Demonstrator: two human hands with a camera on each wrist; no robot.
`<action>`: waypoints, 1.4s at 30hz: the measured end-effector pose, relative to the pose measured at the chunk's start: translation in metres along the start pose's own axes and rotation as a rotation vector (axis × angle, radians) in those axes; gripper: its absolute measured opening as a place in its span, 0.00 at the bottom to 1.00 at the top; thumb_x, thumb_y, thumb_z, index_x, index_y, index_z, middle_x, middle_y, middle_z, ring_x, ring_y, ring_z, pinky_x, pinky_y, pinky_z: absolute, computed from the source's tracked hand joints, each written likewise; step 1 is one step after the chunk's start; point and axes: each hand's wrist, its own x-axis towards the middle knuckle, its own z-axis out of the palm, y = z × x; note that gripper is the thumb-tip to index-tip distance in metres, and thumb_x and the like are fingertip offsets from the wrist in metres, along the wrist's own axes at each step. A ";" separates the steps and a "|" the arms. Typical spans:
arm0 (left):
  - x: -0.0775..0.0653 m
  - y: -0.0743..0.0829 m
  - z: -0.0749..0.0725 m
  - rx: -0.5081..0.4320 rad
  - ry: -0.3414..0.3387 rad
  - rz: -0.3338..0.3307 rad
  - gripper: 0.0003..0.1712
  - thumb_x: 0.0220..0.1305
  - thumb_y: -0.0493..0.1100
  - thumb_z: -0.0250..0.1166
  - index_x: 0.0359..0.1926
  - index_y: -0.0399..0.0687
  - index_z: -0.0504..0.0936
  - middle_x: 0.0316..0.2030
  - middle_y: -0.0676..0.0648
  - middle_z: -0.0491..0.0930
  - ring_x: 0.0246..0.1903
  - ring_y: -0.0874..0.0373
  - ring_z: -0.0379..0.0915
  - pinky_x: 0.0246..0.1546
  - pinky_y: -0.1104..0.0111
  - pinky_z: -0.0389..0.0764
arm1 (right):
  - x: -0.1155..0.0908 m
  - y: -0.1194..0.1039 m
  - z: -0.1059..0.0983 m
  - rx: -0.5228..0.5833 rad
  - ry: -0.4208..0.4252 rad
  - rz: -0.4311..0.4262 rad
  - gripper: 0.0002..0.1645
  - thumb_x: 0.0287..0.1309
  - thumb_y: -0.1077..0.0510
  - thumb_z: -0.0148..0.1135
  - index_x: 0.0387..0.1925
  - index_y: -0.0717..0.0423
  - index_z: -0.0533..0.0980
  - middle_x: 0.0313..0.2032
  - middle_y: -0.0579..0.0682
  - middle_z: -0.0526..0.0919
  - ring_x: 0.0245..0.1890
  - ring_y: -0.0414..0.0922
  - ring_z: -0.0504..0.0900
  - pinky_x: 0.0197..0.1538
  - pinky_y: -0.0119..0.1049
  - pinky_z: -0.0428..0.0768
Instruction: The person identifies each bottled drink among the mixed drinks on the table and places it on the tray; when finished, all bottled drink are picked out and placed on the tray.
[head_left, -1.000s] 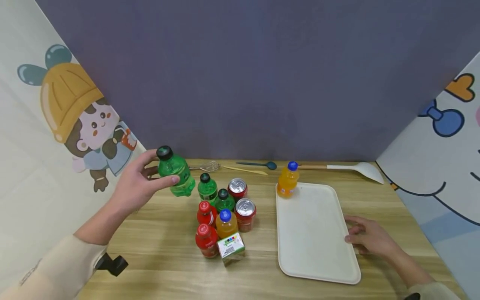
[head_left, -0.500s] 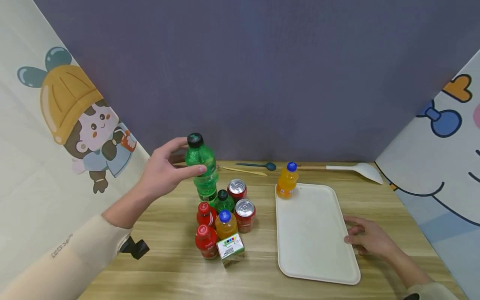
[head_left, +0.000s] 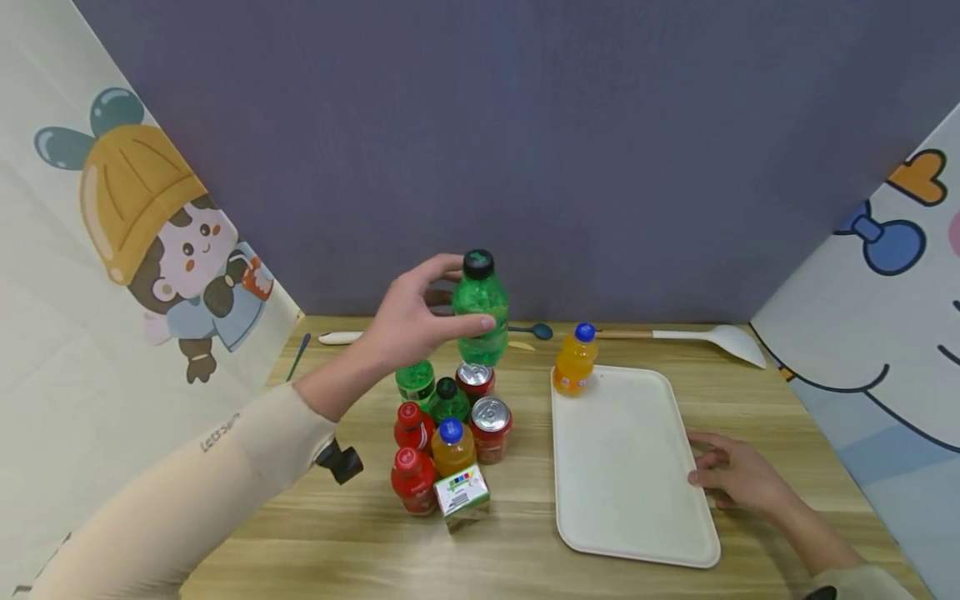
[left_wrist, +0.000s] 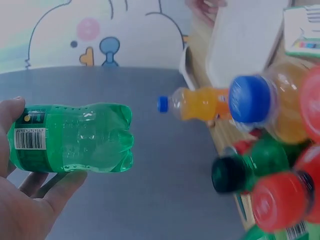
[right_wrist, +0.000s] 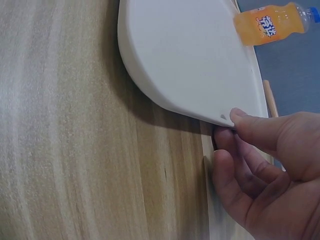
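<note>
Against a dark purple backdrop flanked by cartoon-printed panels, a wooden surface [head_left: 337, 533] carries a cluster of drinks and a white tray [head_left: 637, 500]. The left hand [head_left: 408, 321] holds a green bottle [head_left: 480, 312] upright in the air, thumb and fingers curled round its upper body just below the black cap; it hangs above the 12 o'clock edge of the cluster, clear of everything beneath. The left wrist view shows the same bottle [left_wrist: 75, 137] pinched near its label, its base free. The right hand [head_left: 738, 479] rests at the tray's 3 o'clock rim, its fingers loosely bent; the right wrist view shows a fingertip [right_wrist: 240, 116] touching the tray's edge [right_wrist: 200, 112] without clasping it. An orange bottle [head_left: 574, 360] stands upright on the tray at its 11 o'clock corner. Below the lifted bottle sit two more green bottles [head_left: 416, 380], two red cans [head_left: 491, 425], two red-capped bottles [head_left: 411, 479], a second orange bottle [head_left: 452, 446] and a small carton [head_left: 461, 494], all packed close together. Carrying this well probably means keeping the bottle upright and high enough to clear the cans and caps, since a low pass could topple the tight group. The grasp sits high, so the base may swing; a steady wrist seems wise. The hand at the rim looks well placed to keep the tray from sliding.
</note>
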 end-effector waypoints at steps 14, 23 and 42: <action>0.043 0.011 0.067 -0.021 -0.121 0.026 0.34 0.59 0.50 0.77 0.66 0.57 0.75 0.55 0.52 0.80 0.54 0.57 0.78 0.54 0.67 0.83 | 0.000 0.003 0.002 -0.008 0.017 -0.020 0.48 0.59 0.58 0.74 0.74 0.66 0.61 0.42 0.57 0.85 0.33 0.47 0.81 0.27 0.43 0.84; 0.066 0.007 0.110 -0.037 -0.163 0.013 0.39 0.59 0.53 0.77 0.69 0.57 0.72 0.56 0.52 0.80 0.54 0.60 0.77 0.51 0.69 0.83 | 0.000 0.002 0.002 -0.009 0.023 -0.020 0.48 0.58 0.58 0.75 0.74 0.66 0.62 0.42 0.57 0.85 0.33 0.48 0.81 0.27 0.43 0.84; 0.100 -0.001 0.204 0.003 -0.152 -0.050 0.39 0.58 0.56 0.77 0.69 0.62 0.73 0.55 0.57 0.79 0.47 0.67 0.76 0.39 0.75 0.81 | 0.002 -0.002 0.001 -0.049 0.016 0.027 0.47 0.59 0.54 0.74 0.74 0.65 0.62 0.43 0.57 0.85 0.35 0.47 0.82 0.30 0.43 0.85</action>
